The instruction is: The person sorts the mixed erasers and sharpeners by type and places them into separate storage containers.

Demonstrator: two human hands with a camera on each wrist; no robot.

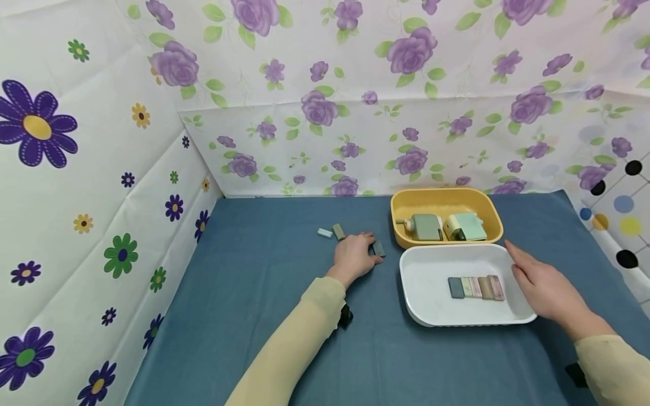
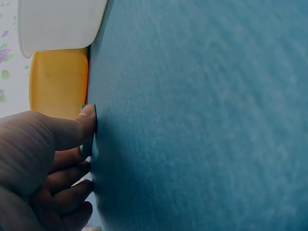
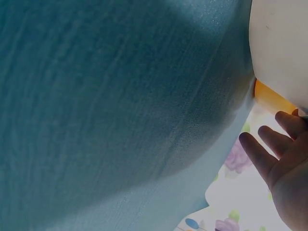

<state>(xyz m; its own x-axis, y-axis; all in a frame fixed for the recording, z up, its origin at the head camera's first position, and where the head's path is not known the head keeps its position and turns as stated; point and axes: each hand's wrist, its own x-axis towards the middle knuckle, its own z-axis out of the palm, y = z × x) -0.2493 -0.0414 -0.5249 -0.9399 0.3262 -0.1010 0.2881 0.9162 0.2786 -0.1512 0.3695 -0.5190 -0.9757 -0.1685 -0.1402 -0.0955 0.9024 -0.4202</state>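
Note:
My left hand (image 1: 353, 258) reaches over the cloth and pinches a small dark blue-grey rectangular block (image 1: 378, 248). In the left wrist view the thumb and fingers close on that block (image 2: 86, 144) at the cloth's surface. Just beyond the hand lie an olive-brown block (image 1: 338, 231) and a pale blue block (image 1: 325, 233). My right hand (image 1: 550, 290) is at the right rim of a white tray (image 1: 426, 304), fingers extended. Inside the tray, several small blocks (image 1: 475, 287) in blue-grey, pale green, pink and brown stand side by side in a row.
Behind the white tray is a yellow tray (image 1: 497, 223), holding a green bottle-like item (image 1: 426, 227) and a mint-green item (image 1: 467, 226). Blue cloth (image 1: 244, 316) covers the table. Flower-patterned sheets (image 1: 304, 141) hang at the back and sides.

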